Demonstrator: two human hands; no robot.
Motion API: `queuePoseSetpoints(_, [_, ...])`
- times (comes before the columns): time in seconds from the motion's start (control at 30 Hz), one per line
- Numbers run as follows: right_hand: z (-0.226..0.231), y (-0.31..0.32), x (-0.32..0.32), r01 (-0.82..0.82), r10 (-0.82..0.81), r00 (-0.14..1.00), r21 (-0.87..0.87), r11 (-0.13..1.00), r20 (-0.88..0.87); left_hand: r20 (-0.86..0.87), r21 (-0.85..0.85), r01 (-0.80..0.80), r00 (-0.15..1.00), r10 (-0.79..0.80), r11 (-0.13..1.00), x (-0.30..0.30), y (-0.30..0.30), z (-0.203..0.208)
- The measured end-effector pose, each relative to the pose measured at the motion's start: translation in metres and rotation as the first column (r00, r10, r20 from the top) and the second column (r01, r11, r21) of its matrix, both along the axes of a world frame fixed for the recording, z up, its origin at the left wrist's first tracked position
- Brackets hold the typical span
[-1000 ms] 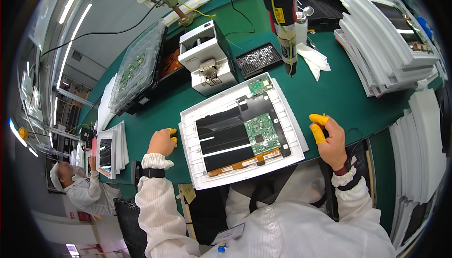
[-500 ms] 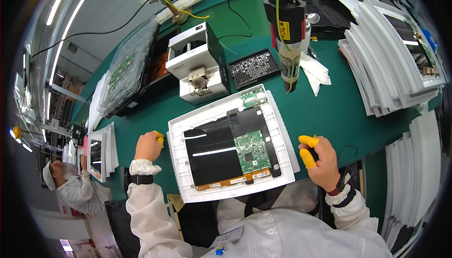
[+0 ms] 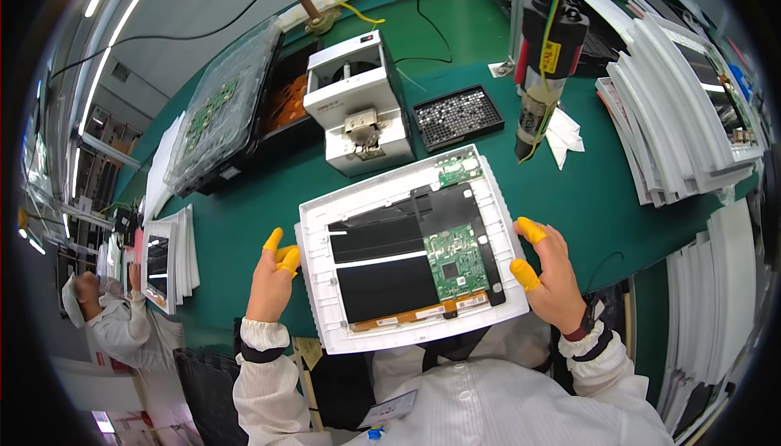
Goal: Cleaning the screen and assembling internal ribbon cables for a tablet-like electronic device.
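In front of me a white plastic display frame (image 3: pixel 313 283) lies face down on a stack of white sheets. Inside it are a black panel (image 3: pixel 382 283), a green circuit board (image 3: pixel 457 263) and an orange flex strip (image 3: pixel 399 318). A smaller green board (image 3: pixel 458 170) sits at its top right corner. My left hand (image 3: pixel 273 279), with yellow finger cots, is beside the frame's left edge, thumb and finger apart. My right hand (image 3: pixel 551 275), also in yellow cots, is at the right edge, fingers apart. Whether either hand touches the frame is hard to tell.
Beyond the frame stand a white screw feeder (image 3: pixel 362 112) and a black tray of small parts (image 3: pixel 457 116). An electric screwdriver (image 3: pixel 549 63) hangs at right. Stacked white frames (image 3: pixel 667 112) fill the right side; a clear tray of boards (image 3: pixel 220 112) stands left. A co-worker (image 3: pixel 122 316) sits far left.
My left hand has uncurled, its fingers now pointing up beside the frame. My right hand has come closer to the frame's right edge. The view has shifted slightly.
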State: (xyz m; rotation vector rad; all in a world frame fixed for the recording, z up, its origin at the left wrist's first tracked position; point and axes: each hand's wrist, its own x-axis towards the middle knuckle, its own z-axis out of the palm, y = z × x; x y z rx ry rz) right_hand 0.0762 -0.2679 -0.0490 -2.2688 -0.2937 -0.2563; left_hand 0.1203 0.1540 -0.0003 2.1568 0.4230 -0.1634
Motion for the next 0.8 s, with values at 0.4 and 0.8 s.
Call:
queuePoseSetpoints(0.4, [-0.001,0.016,-0.008,0.051,-0.042,0.997,0.137,0.989,-0.069,-0.090,-0.318,-0.125,0.991,0.101,0.940,-0.022,0.008,0.001])
queuePoseSetpoints(0.8, [-0.013,0.003,-0.007,0.066,-0.049,0.995,0.215,0.974,-0.083,-0.057,-0.240,-0.045,0.998,0.032,0.970,-0.016,-0.002,0.004])
